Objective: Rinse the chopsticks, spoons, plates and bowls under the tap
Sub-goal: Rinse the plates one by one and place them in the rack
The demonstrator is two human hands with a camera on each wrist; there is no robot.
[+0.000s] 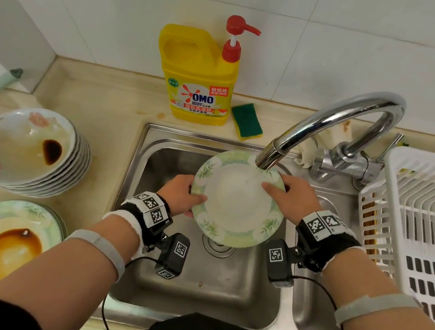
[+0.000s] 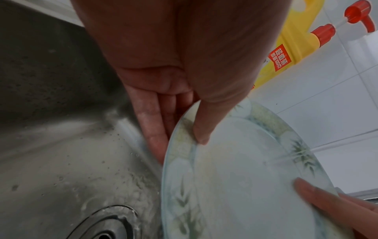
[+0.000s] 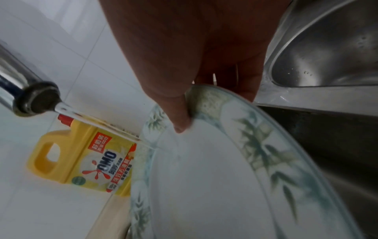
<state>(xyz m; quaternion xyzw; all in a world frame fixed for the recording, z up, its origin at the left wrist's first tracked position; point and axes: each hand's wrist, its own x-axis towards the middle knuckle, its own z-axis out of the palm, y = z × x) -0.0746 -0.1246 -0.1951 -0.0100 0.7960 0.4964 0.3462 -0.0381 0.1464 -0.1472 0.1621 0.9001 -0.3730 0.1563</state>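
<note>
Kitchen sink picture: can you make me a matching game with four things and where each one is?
Things:
1. green-rimmed plate
2. yellow soap bottle
3. green sponge
4. stack of bowls

Places:
A. on the counter left of the sink
B. lying beside the soap bottle
C. held in both hands under the tap
D. standing against the wall behind the sink

Pairs: 1-C, 2-D, 3-B, 4-A

The left hand and right hand grip the plate's rim.

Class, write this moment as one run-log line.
step: rinsing plate | hands: left hand and right hand grip rim | tap: running | place: over sink
</note>
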